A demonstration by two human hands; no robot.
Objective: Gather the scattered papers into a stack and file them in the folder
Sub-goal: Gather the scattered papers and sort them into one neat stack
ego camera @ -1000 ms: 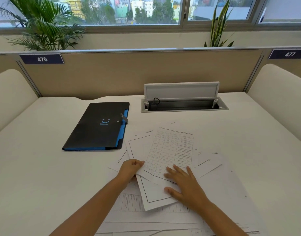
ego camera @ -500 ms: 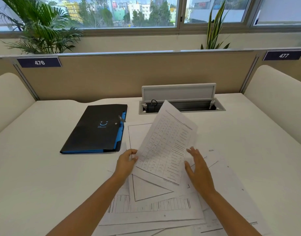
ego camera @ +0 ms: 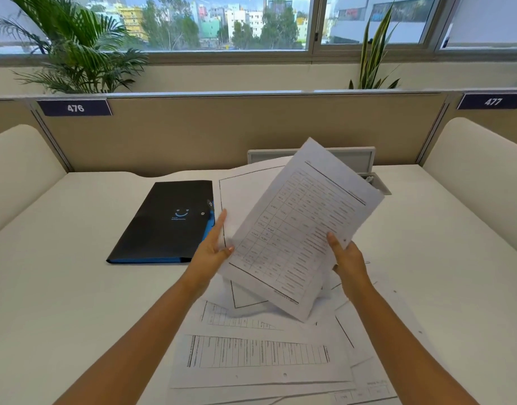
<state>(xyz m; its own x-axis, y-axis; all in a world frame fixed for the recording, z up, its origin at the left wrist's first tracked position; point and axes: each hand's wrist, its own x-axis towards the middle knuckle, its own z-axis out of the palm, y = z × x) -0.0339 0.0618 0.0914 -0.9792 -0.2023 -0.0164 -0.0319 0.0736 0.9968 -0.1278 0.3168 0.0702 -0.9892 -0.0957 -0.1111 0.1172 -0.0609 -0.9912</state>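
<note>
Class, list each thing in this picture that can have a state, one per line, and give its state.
Folder: closed, flat on the desk.
Table-printed sheet: lifted, tilted.
Bordered sheet: lifted, behind it.
Remaining papers: scattered, overlapping on the desk.
Cable box lid: raised.
Left hand: fingers straight, against the lifted sheets.
Right hand: gripping the table-printed sheet.

Left hand (ego camera: 212, 249) raised, fingers straight; right hand (ego camera: 346, 257) raised, thumb curled in a grip.

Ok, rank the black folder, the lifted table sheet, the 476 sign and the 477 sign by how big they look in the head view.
1. Lifted table sheet, though it is nearest the camera, so unsure.
2. Black folder.
3. 476 sign and 477 sign: alike, not ranked.
</note>
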